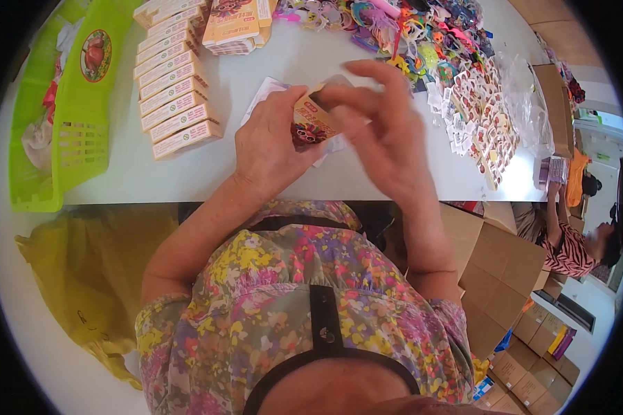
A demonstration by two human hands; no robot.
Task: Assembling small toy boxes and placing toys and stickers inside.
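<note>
Over the white table, my left hand (pixel 268 142) is closed around a small orange-and-cream cardboard box (pixel 310 123) with a colourful printed picture on its front. The box is tilted, its upper end toward my right hand (pixel 384 128). That hand is smeared by motion; its fingers bend toward the top of the box, with one finger lifted above the rest. Whether it grips the box's end or only brushes it cannot be made out. Beneath the hands lies some white paper (pixel 262 93), partly covered by my left hand.
A column of similar boxes (pixel 176 100) stands at left, with stacked orange boxes (pixel 234 26) behind. A green basket (pixel 83 149) sits far left. At right are heaped colourful plastic pieces (pixel 422 38), small printed cards (pixel 481 114) and clear plastic bags (pixel 526 104). Another person (pixel 574 252) is beyond.
</note>
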